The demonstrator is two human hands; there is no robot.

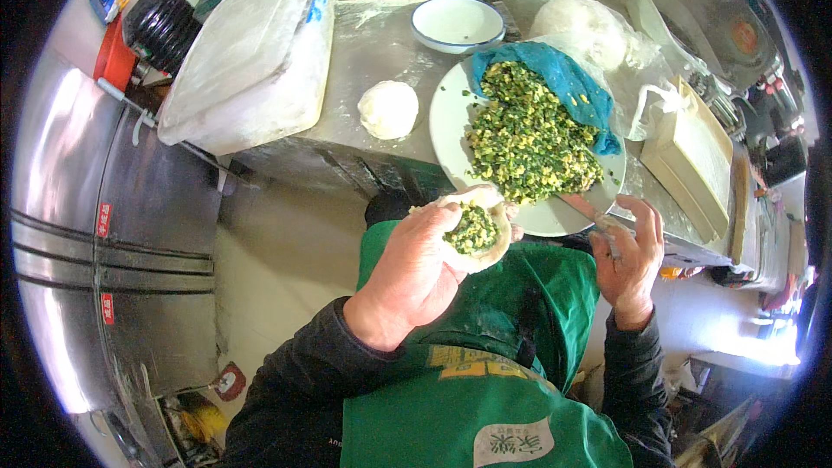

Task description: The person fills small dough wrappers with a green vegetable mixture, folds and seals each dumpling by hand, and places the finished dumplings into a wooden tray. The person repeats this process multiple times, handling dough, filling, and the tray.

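My left hand [416,266] cups a round dough wrapper [484,264] with chopped green and yellow filling in its middle. To the right, at the near rim of a large white plate [448,136], my right hand [627,250] has a flat spatula-like tool [578,205], its blade at the filling's edge. A heap of the same filling [533,136] lies on the plate, and a blue cloth or bag [578,84] lines its far side. Left of the plate, a ball of white dough [389,110] rests on the floured steel worktop [364,32].
A whitish lidded plastic box [253,52] stands at the worktop's left. Behind the plate are a white enamel bowl [458,21] and a clear plastic bag [578,26] with something pale inside. A cream-coloured box [692,156] sits at the right. Steel cabinet doors [156,208] are at far left.
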